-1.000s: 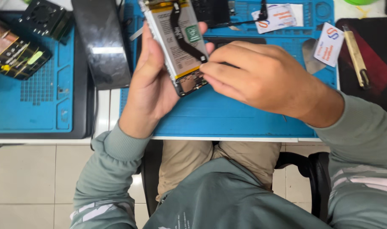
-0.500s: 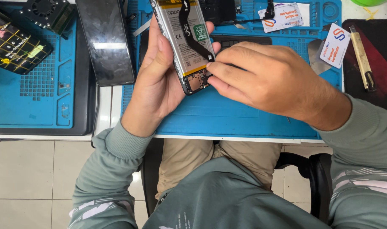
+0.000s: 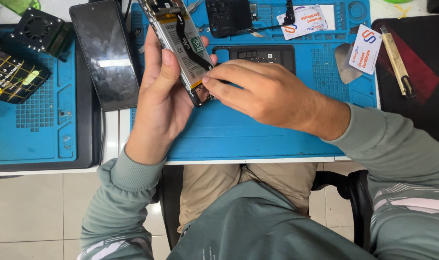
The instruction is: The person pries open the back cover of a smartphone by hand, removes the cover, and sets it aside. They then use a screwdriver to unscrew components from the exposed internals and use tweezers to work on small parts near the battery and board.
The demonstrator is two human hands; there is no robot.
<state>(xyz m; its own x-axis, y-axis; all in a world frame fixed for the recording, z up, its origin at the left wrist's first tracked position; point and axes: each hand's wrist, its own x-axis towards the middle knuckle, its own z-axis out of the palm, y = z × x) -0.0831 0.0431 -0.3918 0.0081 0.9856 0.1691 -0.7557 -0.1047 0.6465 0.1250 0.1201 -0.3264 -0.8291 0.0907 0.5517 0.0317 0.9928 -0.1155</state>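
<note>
A big blue rubber work mat (image 3: 277,139) lies on the white table, in the middle. A second blue rubber mat (image 3: 36,125) lies to its left. A black flat mat (image 3: 421,86) lies at the right. A dark, shiny phone screen panel (image 3: 106,53) lies between the two blue mats, far from the person.

The left hand (image 3: 159,101) holds up an opened phone with its back cover off (image 3: 183,48) over the middle mat. The fingers wrap around its left edge, and the thumb presses on its pale battery. A black flat cable runs down the battery.

The right hand (image 3: 265,94) comes in from the right. Its fingers are pinched narrow at the near end of the phone, and they touch it there. I cannot tell if they hold a small part.

A black phone part (image 3: 229,17) lies on the far side of the mat. White paper cards (image 3: 366,48) lie to its right. A small black fan block (image 3: 39,31) sits far left.
</note>
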